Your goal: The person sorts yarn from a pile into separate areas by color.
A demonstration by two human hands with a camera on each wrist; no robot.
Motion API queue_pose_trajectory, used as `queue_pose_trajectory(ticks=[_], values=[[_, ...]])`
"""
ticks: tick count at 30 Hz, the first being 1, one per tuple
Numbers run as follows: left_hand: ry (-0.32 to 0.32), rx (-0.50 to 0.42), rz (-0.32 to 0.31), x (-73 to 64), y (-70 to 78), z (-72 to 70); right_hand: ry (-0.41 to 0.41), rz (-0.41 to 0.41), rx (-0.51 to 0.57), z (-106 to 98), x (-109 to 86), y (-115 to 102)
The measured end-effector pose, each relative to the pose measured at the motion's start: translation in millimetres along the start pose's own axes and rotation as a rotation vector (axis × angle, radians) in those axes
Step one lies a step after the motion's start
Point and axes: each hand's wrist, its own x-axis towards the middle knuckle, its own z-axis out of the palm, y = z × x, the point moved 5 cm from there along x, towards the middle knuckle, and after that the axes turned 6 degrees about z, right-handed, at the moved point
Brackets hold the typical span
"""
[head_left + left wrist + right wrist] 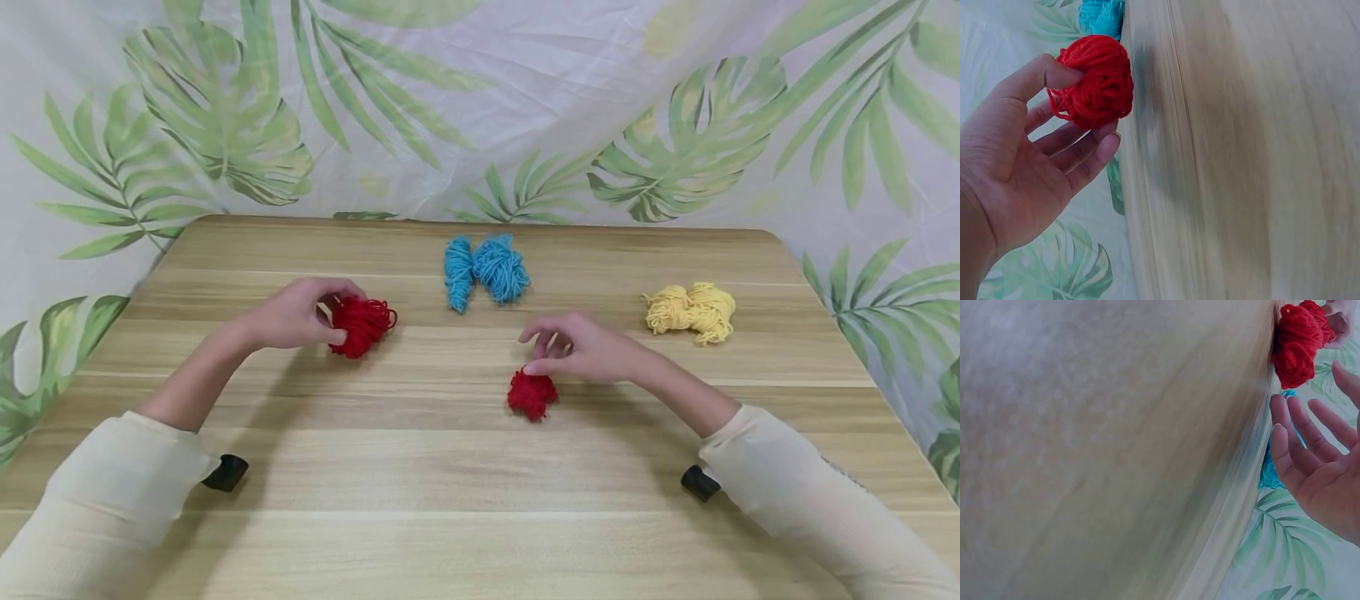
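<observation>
My left hand (296, 312) pinches a red yarn ball (363, 327) between thumb and fingers, at the left of the table. In the left wrist view, the thumb presses the front of this ball (1100, 81) and the fingers sit beneath it. A smaller red yarn ball (532, 394) lies on the wood right of centre. Just above it is my right hand (588, 350), its thumb tip overlapping the ball's top edge in the head view. The right wrist view shows that hand (1329, 481) with spread, relaxed fingers, holding nothing, apart from the red yarn (1294, 362).
Two blue yarn bundles (501, 268) lie side by side at the table's back middle. Yellow yarn bundles (690, 312) touch each other at the right. Black wrist-worn pieces (227, 473) hang by both sleeves. A leaf-patterned cloth (540, 100) hangs behind the wooden table (450, 500).
</observation>
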Motion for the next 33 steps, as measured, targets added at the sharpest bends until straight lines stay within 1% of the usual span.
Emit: queue_pose_trajectory(ticks=[9, 15, 25, 33], values=[[0.029, 0.02, -0.025, -12.4, -11.9, -10.1, -0.023, 0.025, -0.05, 4, -3.5, -2], [0.03, 0.028, -0.05, -21.0, -19.2, -17.0, -0.054, 0.047, -0.078, 8, -5.2, -5], [0.037, 0.03, -0.072, -33.5, -29.7, -24.8, -0.073, 0.014, -0.118, 12, -2.5, -8], [0.054, 0.047, -0.108, -46.4, -39.2, -28.8, -0.079, 0.019, -0.138, 11, -3.1, -9]])
